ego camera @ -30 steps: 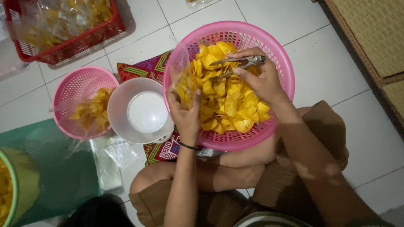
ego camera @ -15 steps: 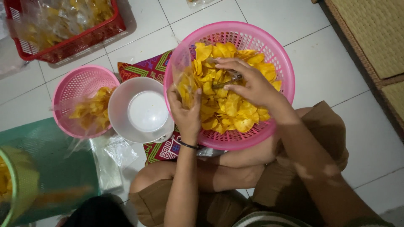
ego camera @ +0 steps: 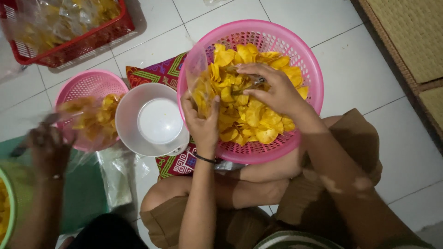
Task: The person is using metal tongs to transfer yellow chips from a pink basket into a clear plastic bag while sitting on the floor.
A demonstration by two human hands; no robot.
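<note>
A big pink basket [ego camera: 302, 60] full of yellow chips [ego camera: 251, 115] rests on my lap. My left hand [ego camera: 203, 122] holds a clear plastic bag [ego camera: 199, 80] upright at the basket's left rim, with some chips inside it. My right hand [ego camera: 272, 90] grips metal tongs [ego camera: 251, 85], whose tips are pressed down among the chips beside the bag's mouth.
A white bowl [ego camera: 150, 121] sits left of the basket on a patterned cloth [ego camera: 159, 74]. Further left are a smaller pink basket [ego camera: 87, 87] with bagged chips, a red crate [ego camera: 69, 27] of packets, and another person's hand [ego camera: 48, 150] over a green mat.
My right hand brought the tongs down from above the pile into the chips near the bag. Another person's hand has come in at the left by the small pink basket.
</note>
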